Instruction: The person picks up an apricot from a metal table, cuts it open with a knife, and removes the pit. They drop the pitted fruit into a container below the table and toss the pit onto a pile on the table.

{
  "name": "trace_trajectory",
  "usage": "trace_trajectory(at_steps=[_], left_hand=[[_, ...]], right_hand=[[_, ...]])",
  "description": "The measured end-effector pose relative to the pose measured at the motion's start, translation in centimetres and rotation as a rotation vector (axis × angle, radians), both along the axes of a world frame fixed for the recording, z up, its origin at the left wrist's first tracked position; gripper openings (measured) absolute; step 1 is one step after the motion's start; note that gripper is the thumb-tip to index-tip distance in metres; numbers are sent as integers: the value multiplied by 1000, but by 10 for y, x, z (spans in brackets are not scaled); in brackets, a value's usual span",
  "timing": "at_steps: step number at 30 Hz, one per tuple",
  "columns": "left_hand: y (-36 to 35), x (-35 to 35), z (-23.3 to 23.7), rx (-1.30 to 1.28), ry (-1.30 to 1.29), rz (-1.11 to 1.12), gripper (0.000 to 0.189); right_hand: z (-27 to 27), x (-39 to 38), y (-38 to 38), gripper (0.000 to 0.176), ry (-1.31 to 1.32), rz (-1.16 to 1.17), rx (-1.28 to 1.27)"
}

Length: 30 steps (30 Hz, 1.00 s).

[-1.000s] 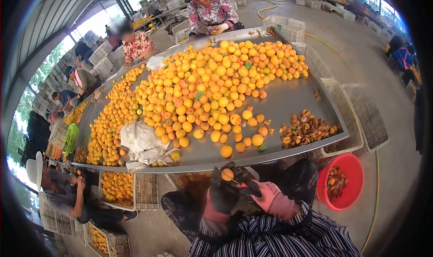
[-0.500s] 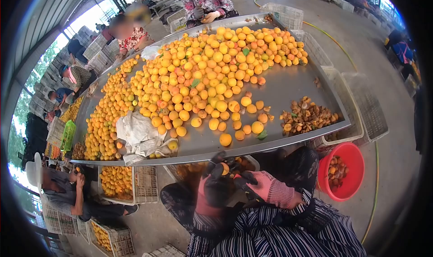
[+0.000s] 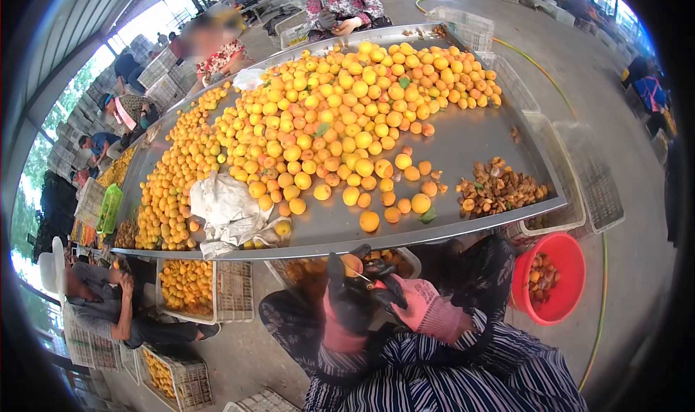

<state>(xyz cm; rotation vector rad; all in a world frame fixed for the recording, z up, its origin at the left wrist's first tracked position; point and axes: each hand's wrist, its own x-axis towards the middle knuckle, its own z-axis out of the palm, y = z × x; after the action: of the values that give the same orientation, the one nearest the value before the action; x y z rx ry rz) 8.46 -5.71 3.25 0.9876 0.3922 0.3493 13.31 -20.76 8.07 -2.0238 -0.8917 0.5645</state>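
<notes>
My left hand [image 3: 340, 285], in a pink glove with a black coating, is closed around an apricot [image 3: 353, 265] just below the table's front edge. My right hand [image 3: 394, 296], gloved the same way, is closed on a small thin tool [image 3: 364, 277] whose slender light tip reaches the apricot. Its exact kind is too small to make out. Under my hands, a crate [image 3: 407, 261] holding apricots is partly hidden. Beyond them, a pile of apricots [image 3: 340, 115] covers much of the metal table [image 3: 318, 232].
A white cloth [image 3: 226, 208] lies at the table's front left, and a heap of brownish apricot pieces [image 3: 498, 189] at the right. A red bucket [image 3: 520, 282] stands to my right. A person in a hat [image 3: 101, 296] sits at left near a crate [image 3: 233, 292]; others work across the table.
The thin tool now shows against the apricot, and my left hand is slightly turned. The view has shifted a little. The co-worker across the table has brought their hands together.
</notes>
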Motion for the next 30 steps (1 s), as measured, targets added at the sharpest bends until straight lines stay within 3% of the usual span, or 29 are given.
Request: trace_trajectory(at_steps=[2,4,6,7,9,10,12,13,15,16,17,19,22,24,25,28,30], left_hand=[[0,1,14,-429,-40,-92,57],[3,4,9,-340,-12,-47,54],[3,2,7,-252,24,2,50],[2,0,6,-231,50,60,46],[2,-5,9,-210,78,126,42],[2,-7,14,-230,78,136,41],[5,-13,14,-251,77,154,40],[7,-14,8,-222,27,184,39],[8,-18,10,-196,-31,221,38],[7,-20,18,-332,-33,187,38],[7,-22,23,-469,-36,149,37],[14,-21,7,-458,-40,145,37],[24,-24,9,-428,-36,165,36],[30,-29,8,-422,-27,186,37],[34,-32,1,-419,-35,114,37],[34,-41,-6,-368,-22,-80,35],[24,-38,-9,847,76,54,36]], right_hand=[[-5,-3,6,32,-25,-1,-68],[-19,-6,11,32,-46,-2,-137],[-43,-10,18,38,66,0,225],[-56,-12,23,38,68,4,225],[-74,-16,32,39,429,13,410],[-77,-19,34,39,432,20,409],[-79,-24,36,33,867,19,539],[-85,-28,38,33,869,24,535],[-104,-36,42,28,1169,-45,749],[-114,-41,44,28,1166,-39,745],[-124,-47,45,27,1145,-92,778],[-116,-42,46,27,1111,-136,810],[-74,-20,44,27,1092,67,586],[-45,-18,33,25,383,-118,379],[-35,-12,34,34,-23,-145,350],[-31,-3,55,44,-175,-292,217],[-34,-7,70,51,-277,-294,136]])
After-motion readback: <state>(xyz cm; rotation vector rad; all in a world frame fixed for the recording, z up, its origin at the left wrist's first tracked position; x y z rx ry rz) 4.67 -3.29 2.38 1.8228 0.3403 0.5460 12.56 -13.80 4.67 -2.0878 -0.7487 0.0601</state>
